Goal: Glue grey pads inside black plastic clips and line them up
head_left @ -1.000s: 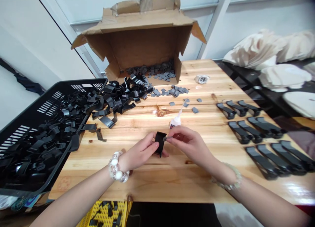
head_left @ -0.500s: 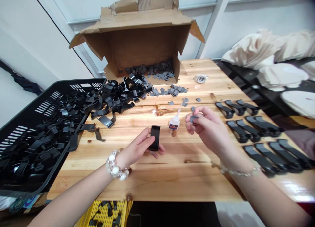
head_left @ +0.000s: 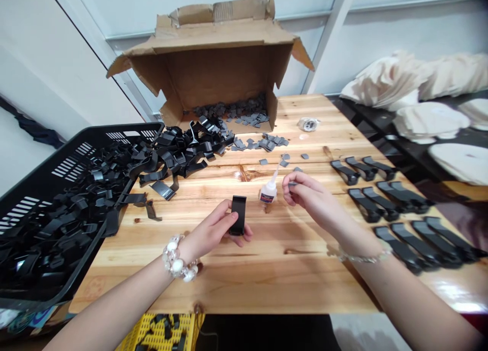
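Observation:
My left hand (head_left: 213, 224) grips a black curved clip (head_left: 238, 215) between thumb and fingers, its flat face turned up. To the right of it, my right hand (head_left: 307, 193) pinches a small grey pad (head_left: 293, 184), partly covered by the fingertips. Between the two hands a small white glue bottle (head_left: 268, 191) with a long thin nozzle stands upright on the wooden table (head_left: 244, 269). Just beyond the bottle lie a few loose grey pads (head_left: 284, 163). Neither hand touches the bottle.
A black basket (head_left: 80, 132) heaped with black clips (head_left: 179, 145) is at left, clips spilling onto the table. Behind, an open cardboard box (head_left: 224, 71) holds grey pads. Rows of black clips (head_left: 400, 196) lie at right, near a tape roll (head_left: 308, 124). A yellow basket (head_left: 190, 323) sits below.
My right hand has moved slightly left, nearer the bottle, and its fingers have closed further over the pad. My left hand keeps the clip in nearly the same spot.

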